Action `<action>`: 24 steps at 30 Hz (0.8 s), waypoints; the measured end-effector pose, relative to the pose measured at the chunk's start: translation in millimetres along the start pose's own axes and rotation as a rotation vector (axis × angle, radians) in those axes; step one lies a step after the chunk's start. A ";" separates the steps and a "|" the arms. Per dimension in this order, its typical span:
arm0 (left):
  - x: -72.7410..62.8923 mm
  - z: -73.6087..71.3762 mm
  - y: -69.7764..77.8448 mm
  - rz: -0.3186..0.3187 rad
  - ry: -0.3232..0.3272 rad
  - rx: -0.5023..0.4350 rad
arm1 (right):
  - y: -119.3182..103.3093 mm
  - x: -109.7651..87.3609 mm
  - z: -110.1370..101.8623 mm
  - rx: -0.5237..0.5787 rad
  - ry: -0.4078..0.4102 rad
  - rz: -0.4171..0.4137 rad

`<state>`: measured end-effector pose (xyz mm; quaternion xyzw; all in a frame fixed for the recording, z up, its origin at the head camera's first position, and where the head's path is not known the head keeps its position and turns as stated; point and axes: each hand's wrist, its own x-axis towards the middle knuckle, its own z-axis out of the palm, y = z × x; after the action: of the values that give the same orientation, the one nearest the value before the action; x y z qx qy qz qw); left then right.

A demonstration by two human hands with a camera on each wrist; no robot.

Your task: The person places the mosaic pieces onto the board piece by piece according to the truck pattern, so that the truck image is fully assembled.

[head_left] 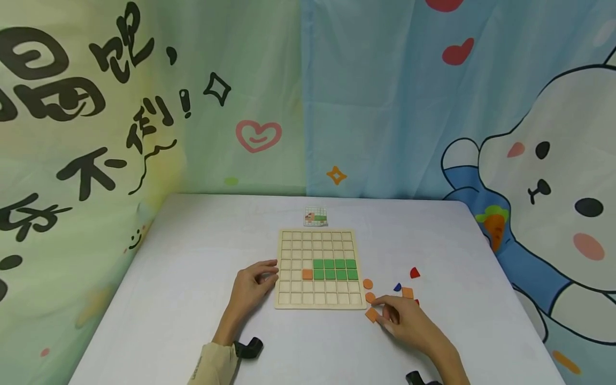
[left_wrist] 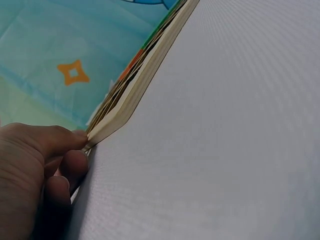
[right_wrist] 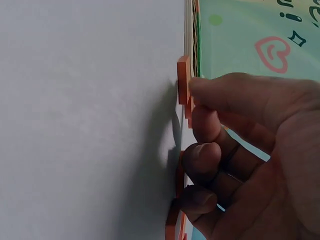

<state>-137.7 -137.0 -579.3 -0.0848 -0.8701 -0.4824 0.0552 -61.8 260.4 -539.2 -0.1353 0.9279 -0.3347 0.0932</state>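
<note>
A pale wooden grid board (head_left: 293, 289) lies on the table with several green square tiles (head_left: 335, 264) in two rows and one orange tile (head_left: 307, 274) beside them. My left hand (head_left: 254, 283) rests its fingertips against the left edge of the board; in the left wrist view they meet its corner (left_wrist: 112, 122). Just off the board's near right corner, my right hand (head_left: 406, 323) pinches an orange square tile (head_left: 371, 315) between thumb and index finger. That tile (right_wrist: 183, 80) shows at the fingertips in the right wrist view.
Two orange discs (head_left: 368, 284) lie along the board's right side. Farther right are a blue piece (head_left: 397, 287), another orange square (head_left: 407, 292) and a red piece (head_left: 415, 272); another red bit is partly behind my right hand. A small printed picture card (head_left: 315, 216) lies behind the board.
</note>
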 end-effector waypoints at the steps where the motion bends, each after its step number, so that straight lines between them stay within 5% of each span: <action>1: 0.3 -0.3 0.5 0.000 -0.001 0.001 | -0.2 0.4 -1.2 0.001 -0.014 0.001; 24: 0.3 0.4 0.0 0.009 0.015 0.010 | -6.0 3.5 -3.3 -0.027 -0.081 0.038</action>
<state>-138.1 -136.6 -579.5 -0.0851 -0.8717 -0.4783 0.0644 -64.8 256.9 -533.1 -0.1325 0.9301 -0.3147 0.1352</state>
